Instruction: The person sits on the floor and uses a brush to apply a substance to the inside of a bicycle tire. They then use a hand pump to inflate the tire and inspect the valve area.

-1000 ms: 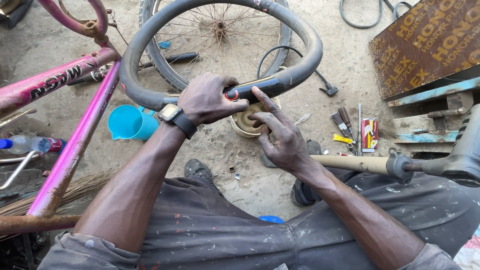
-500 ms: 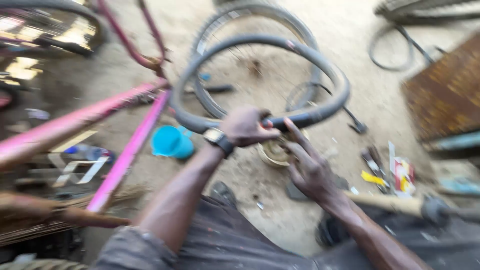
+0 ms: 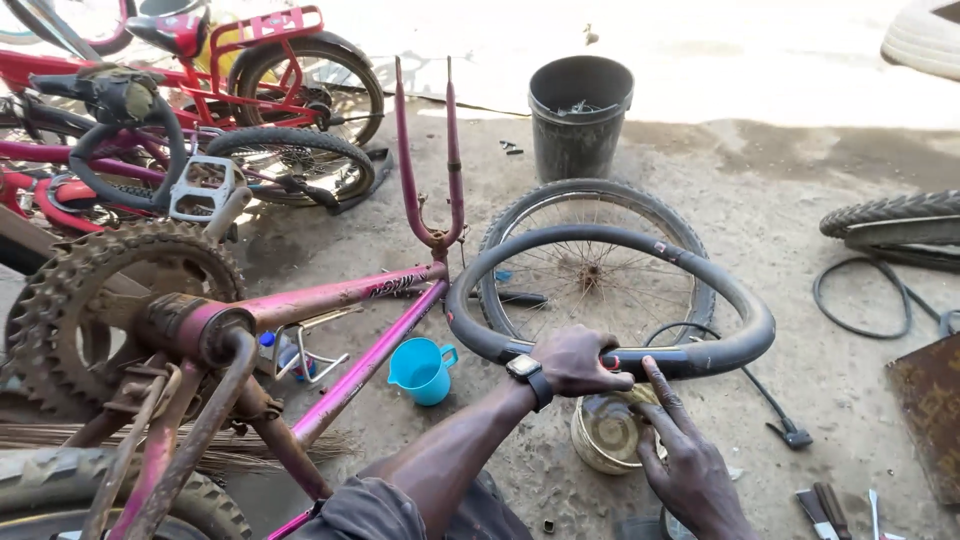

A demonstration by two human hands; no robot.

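A black inflated inner tube (image 3: pixel 700 262) hangs in a loop in front of me. My left hand (image 3: pixel 575 360), with a black wristwatch on it, grips the tube's near side. My right hand (image 3: pixel 685 455) has its index finger up against the tube just right of the left hand, at a red mark; the other fingers are apart. Below both hands sits a round metal tin (image 3: pixel 605 432) on the dirt. Behind the tube lies a spoked bicycle wheel (image 3: pixel 590 270).
An upturned pink bicycle frame (image 3: pixel 330 300) with a rusty chainring (image 3: pixel 110 290) fills the left. A blue plastic cup (image 3: pixel 420 370) stands beside it. Farther off are a black bucket (image 3: pixel 578 115), red bicycles (image 3: pixel 250 60), a tyre (image 3: pixel 890 225), a pump hose (image 3: pixel 770 400) and small tools (image 3: pixel 825 505).
The head view has swung upward and left, bringing the bucket and parked bicycles into sight. Both hands stay on the inner tube at the same spot.
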